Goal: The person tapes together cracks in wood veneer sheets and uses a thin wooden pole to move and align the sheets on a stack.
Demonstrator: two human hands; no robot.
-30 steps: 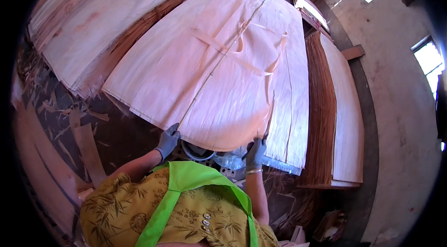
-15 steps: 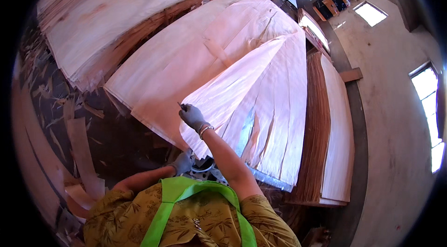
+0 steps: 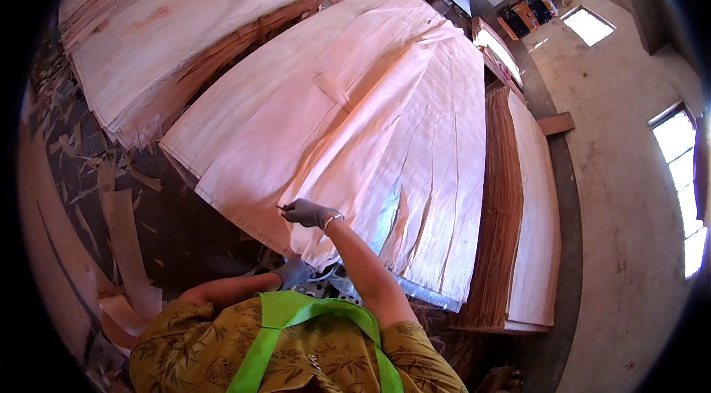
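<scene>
Thin veneer sheet [image 3: 363,163], pale pink, lay on top of the middle stack [image 3: 237,138], in front of the worker. It was spread over part of the stack only: its right portion lay nearly flat, with several long splits, while its left portion stood up in creases running from the near edge toward the far corner. By my reading the laying-out was partway done; the creased left side and the open splits were yet to be smoothed or closed. A bluish strip [image 3: 387,219] showed through one gap.

Right hand [image 3: 307,213], gloved, a bracelet [image 3: 333,220] at the wrist, reached across to the left; its fingers were pinched together, apparently on the sheet's raised edge. A small dark tip showed there, too small to identify. Left hand [image 3: 294,272], also gloved, was low at the stack's near edge; its fingers were partly hidden, and I could not tell whether they gripped anything.

Farther out: a left stack [image 3: 200,19] of similar sheets; a right stack [image 3: 529,208], pale on top, brown along its side; a long offcut [image 3: 127,237] among scraps on the dark floor. Beyond the right stack rose a plain wall [image 3: 622,186] with bright windows [image 3: 680,163].
</scene>
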